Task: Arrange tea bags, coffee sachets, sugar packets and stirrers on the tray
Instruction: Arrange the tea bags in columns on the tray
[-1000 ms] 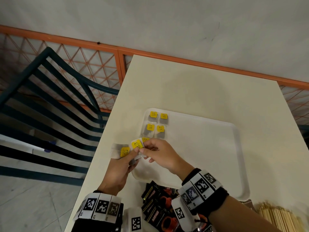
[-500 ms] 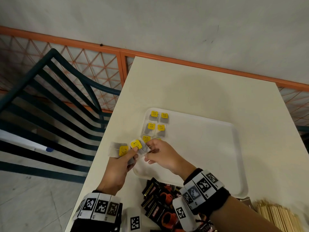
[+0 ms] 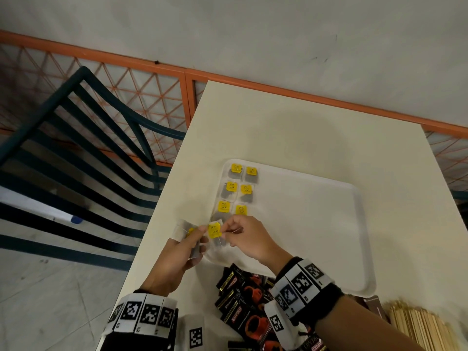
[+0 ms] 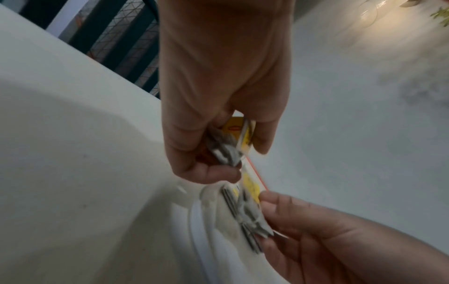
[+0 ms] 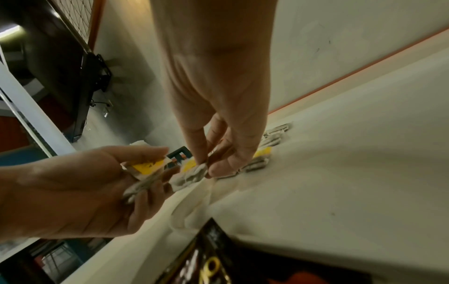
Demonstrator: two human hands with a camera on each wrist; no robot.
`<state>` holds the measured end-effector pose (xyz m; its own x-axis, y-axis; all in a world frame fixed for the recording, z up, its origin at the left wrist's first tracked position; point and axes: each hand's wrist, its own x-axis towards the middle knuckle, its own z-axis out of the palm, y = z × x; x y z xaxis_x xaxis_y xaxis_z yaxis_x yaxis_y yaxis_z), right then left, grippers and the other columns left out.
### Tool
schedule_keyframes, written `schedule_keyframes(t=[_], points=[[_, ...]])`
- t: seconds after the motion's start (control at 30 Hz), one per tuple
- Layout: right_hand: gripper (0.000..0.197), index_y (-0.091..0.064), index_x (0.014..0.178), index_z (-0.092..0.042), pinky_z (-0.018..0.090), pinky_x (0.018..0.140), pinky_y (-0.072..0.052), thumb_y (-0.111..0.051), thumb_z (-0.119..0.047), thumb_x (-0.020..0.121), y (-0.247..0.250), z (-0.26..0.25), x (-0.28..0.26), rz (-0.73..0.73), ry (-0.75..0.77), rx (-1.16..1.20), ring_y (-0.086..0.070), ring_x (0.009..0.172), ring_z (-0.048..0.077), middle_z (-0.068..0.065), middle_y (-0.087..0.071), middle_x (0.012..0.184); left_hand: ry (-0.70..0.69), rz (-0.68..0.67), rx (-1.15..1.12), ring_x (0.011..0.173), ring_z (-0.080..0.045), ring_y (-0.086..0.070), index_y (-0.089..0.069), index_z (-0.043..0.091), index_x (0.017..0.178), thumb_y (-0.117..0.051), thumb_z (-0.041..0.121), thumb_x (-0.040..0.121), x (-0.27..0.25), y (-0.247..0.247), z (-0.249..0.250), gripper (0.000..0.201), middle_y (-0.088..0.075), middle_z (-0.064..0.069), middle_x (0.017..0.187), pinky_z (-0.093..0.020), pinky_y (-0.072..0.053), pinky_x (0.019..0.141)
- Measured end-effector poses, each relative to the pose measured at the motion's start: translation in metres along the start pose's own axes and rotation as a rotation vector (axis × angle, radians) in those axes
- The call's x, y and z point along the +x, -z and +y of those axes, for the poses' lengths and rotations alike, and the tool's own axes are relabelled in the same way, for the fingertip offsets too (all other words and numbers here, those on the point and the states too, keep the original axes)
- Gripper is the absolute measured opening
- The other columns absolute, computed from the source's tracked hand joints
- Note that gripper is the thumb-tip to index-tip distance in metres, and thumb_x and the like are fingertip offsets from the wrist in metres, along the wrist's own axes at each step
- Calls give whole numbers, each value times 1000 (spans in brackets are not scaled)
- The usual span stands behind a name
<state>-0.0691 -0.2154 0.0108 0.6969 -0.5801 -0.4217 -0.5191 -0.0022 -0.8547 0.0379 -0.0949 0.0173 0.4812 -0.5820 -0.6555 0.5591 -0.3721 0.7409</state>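
Cream table (image 3: 304, 138) is carrying white tray (image 3: 316, 224); left hand (image 3: 174, 259) is gripping spare tea bags (image 3: 184, 230) as supply, right hand (image 3: 249, 239) is pinching one tea bag (image 3: 214, 230) at tray's near-left corner, likely extending the rows.

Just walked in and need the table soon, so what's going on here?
A person is laying tea bags on a white tray. Six yellow-tagged tea bags already lie in two columns at its left end. The left hand holds a small bunch of tea bags, and the right hand pinches one tea bag at the tray's near-left corner. Black coffee sachets and wooden stirrers wait on the table beside the tray.
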Motion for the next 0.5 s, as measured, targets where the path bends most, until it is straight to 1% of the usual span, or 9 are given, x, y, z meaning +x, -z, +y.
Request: schedule_keyframes(t=[0.03,0.07,0.13,0.2,0.33,0.4,0.43,0.5], points=[[10,-65,84,-10,11,57,-46,-61,0,82,0,3,-1,22,-7,-14,-53,61,5,-8,-58,71,17,12,3,73,-16,-58,-66,13,90,-56,31,90,1,3,-1,20,-64,-5,81,-28,-45,69],[9,-66,88,-5,10,57,-46,-61,0,82,0,7,-1,42,-16,-30,-53,60,4,-9,-58,71,33,25,-3,73,-17,-56,-66,13,92,-53,33,91,3,6,-2,24,-64,-6,85,-30,-45,69],[11,-65,91,-1,11,57,-48,-62,1,81,-1,11,-2,60,-36,-41,-54,57,5,-7,-58,70,50,45,-39,73,-18,-52,-66,11,95,-47,32,94,5,11,-4,28,-59,-8,89,-29,-43,67],[11,-64,92,1,14,59,-50,-63,2,81,-4,12,-1,55,-53,-40,-55,55,6,-5,-58,70,34,60,-51,74,-17,-49,-66,11,98,-44,29,96,6,14,-5,29,-56,-10,90,-29,-43,68],[8,-63,89,-1,25,68,-54,-62,2,82,-11,9,5,59,-68,-24,-56,55,8,-4,-56,67,-50,62,-12,69,-14,-44,-64,12,107,-44,24,96,6,14,-6,26,-47,-8,77,-27,-40,67],[9,-60,85,-5,29,70,-54,-61,3,82,-13,8,8,79,-63,-18,-55,55,8,-4,-55,65,-87,77,1,70,-14,-45,-63,15,108,-46,25,96,5,14,-6,23,-47,-7,78,-27,-41,69],[12,-58,81,-8,32,72,-55,-61,4,81,-14,8,9,90,-57,-26,-56,55,9,-4,-55,64,-103,77,6,71,-15,-45,-63,17,109,-47,24,95,5,14,-6,22,-47,-7,78,-28,-42,70],[22,-53,71,-15,39,75,-55,-61,5,80,-16,9,12,111,-49,-52,-55,55,12,-4,-54,62,-134,45,-4,68,-14,-43,-60,19,110,-47,21,96,4,15,-5,19,-46,-6,76,-27,-42,68]])
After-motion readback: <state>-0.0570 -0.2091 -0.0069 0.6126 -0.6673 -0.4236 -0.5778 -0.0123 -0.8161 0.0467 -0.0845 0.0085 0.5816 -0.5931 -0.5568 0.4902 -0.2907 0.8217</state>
